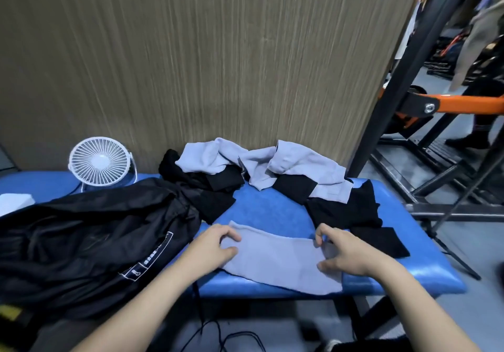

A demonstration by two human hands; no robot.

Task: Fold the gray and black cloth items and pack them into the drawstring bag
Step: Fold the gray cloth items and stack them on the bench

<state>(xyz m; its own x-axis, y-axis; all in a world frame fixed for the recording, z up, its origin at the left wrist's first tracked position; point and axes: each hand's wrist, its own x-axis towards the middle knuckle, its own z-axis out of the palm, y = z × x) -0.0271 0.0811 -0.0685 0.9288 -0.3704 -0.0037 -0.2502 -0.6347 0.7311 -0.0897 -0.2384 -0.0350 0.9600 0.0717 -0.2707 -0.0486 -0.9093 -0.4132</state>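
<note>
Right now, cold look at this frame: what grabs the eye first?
Both hands at the near edge of the blue padded bench: the left hand and right hand pinch the ends of a gray cloth spread flat between them. Behind it, a jumbled pile of gray and black cloths lies against the wood-grain panel. The big black drawstring bag sprawls at left, with a white desk fan behind it.

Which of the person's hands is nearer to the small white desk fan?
Left. The left hand lies below-right of the small white desk fan; the right hand lies further right, across the flat gray cloth.
</note>
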